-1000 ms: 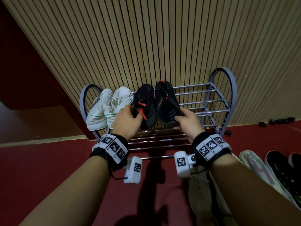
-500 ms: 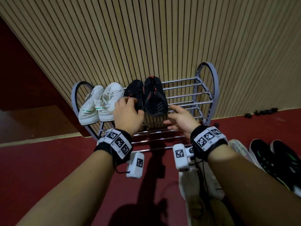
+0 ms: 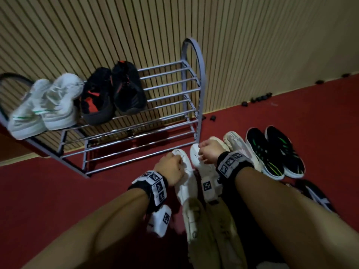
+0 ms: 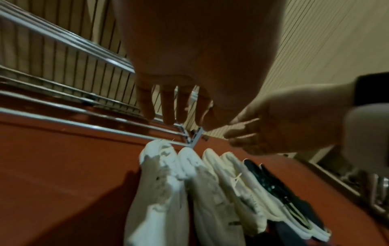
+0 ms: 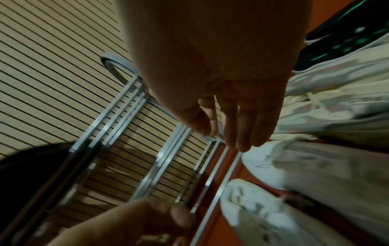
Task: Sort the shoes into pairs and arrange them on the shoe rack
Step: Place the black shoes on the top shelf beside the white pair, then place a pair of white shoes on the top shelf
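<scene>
The metal shoe rack (image 3: 167, 88) stands against the slatted wall. Its top shelf holds a white pair (image 3: 48, 105) at the left and a black-and-red pair (image 3: 112, 94) beside it. On the red floor in front of the rack's right end lie two white shoes (image 3: 184, 183) (image 3: 202, 170), side by side, toes toward the rack. My left hand (image 3: 171, 166) hovers over the left one and my right hand (image 3: 209, 152) over the right one. In the wrist views the left fingers (image 4: 168, 108) and right fingers (image 5: 238, 126) hang relaxed and hold nothing, just above the white shoes (image 4: 160, 183) (image 5: 263, 208).
To the right on the floor lie a cream pair (image 3: 239, 144), a black pair with green stripes (image 3: 272, 152) and another dark shoe (image 3: 314, 193). Small black bits (image 3: 258, 99) sit along the wall's foot. The right half of the rack's top shelf shows bare bars.
Both hands let go of the black-and-red pair on the top shelf and dropped down to the right, over the white shoes on the floor. The head view swung right and down.
</scene>
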`<state>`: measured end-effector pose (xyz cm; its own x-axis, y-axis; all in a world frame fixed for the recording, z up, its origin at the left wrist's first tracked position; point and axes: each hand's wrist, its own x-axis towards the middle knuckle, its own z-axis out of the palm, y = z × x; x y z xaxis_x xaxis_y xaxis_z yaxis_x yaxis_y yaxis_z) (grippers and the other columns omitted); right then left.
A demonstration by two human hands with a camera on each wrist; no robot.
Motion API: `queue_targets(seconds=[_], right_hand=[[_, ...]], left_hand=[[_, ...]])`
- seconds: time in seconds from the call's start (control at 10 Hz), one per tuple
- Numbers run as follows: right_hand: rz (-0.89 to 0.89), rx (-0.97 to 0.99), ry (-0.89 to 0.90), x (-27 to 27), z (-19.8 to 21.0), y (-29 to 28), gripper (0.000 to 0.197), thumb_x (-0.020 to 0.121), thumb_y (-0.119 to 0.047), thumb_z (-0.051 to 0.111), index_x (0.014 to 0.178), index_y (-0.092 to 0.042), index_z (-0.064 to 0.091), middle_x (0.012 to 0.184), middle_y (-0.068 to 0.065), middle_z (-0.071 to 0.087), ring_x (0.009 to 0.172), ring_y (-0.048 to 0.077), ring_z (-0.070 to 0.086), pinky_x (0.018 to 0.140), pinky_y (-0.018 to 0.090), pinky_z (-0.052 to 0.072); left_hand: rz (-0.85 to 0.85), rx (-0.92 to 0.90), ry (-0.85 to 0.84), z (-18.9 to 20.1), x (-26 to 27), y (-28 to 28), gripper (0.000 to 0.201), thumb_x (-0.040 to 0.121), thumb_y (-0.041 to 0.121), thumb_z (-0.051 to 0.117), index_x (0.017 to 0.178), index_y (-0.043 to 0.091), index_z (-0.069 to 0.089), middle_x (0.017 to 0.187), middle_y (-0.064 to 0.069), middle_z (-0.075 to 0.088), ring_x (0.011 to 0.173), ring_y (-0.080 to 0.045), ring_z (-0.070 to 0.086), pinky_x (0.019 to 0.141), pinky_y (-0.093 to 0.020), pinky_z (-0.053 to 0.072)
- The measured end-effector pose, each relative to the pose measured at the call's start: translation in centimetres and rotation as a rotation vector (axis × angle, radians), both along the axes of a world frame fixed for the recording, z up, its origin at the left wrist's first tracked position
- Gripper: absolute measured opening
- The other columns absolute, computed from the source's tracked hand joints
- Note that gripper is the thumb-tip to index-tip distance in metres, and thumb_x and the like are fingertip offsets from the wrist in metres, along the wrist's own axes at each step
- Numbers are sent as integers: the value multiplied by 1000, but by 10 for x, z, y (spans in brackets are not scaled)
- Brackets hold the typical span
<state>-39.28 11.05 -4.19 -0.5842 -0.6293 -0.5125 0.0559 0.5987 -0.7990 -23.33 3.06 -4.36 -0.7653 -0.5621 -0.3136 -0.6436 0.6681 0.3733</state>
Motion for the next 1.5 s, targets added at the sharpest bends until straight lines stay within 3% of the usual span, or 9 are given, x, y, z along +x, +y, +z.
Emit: queue_targets(seconds=[0.1, 0.3, 0.5, 0.7, 0.8, 0.9, 1.0, 1.1, 1.5], right_hand=[[85, 186, 119, -6, -37, 17, 26, 88, -7, 48, 66, -20, 46, 84, 12, 53, 75, 23, 53, 61, 31, 47], [119, 475, 196, -7, -92, 49, 49, 97, -33, 38, 129, 0, 53, 132, 17, 56, 123, 33, 52, 104, 36, 39], [137, 610, 125, -4, -121, 56, 43, 94, -18, 52, 132, 2, 51, 136, 20, 52, 127, 32, 49, 100, 34, 40], [72, 611, 39, -5, -130, 52, 47, 89, -14, 59, 132, 2, 50, 135, 19, 52, 126, 31, 50, 84, 30, 40], [30, 606, 8, -8, -133, 51, 49, 86, -14, 64, 131, 1, 52, 134, 19, 54, 124, 31, 52, 78, 26, 37], [69, 638, -17, -6, -127, 48, 48, 89, -22, 63, 129, 2, 54, 132, 18, 56, 121, 32, 54, 84, 31, 45], [169, 674, 7, -4, -123, 48, 52, 96, -35, 52, 133, 1, 50, 136, 19, 53, 123, 33, 52, 93, 32, 42], [177, 672, -5, -5, -125, 52, 55, 94, -38, 54, 134, -1, 50, 137, 19, 52, 123, 32, 52, 98, 31, 43], [-100, 365, -293, 7, -123, 50, 96, 52, -62, 84, 122, -2, 59, 112, 16, 67, 91, 33, 68, 74, 45, 59]], left_hand=[[48, 76, -108, -32, 0, -2, 34, 75, 42, 48, 96, 19, 61, 105, -9, 60, 95, -28, 60, 77, -31, 48], [239, 385, -15, -80, 13, 0, 3, 88, 28, 60, 91, 26, 62, 88, 6, 63, 81, -13, 60, 63, -18, 44], [333, 724, 28, -115, 23, -3, 19, 90, -4, 57, 101, 9, 65, 100, -11, 64, 79, -16, 57, 71, -21, 48], [328, 810, -128, -123, 13, 7, 45, 90, 8, 63, 134, 10, 54, 132, -12, 53, 101, -25, 57, 76, -23, 49], [380, 820, -137, -117, 17, 4, 46, 96, 17, 57, 140, 8, 48, 152, -11, 35, 137, -28, 37, 111, -28, 33], [305, 854, -140, -120, 18, 2, 51, 96, 26, 55, 142, 4, 46, 147, -17, 40, 142, -30, 31, 110, -27, 29], [411, 788, -62, -137, 15, 8, 48, 92, 9, 57, 138, -1, 48, 87, 0, 55, 90, -18, 61, 73, -22, 45], [450, 739, -128, -145, 15, 10, 47, 90, 4, 58, 135, -3, 48, 80, 5, 51, 66, -5, 46, 73, -26, 48], [550, 353, 23, -143, 23, 17, 20, 85, 25, 68, 91, 6, 66, 94, -12, 65, 82, -24, 64, 66, -25, 45]])
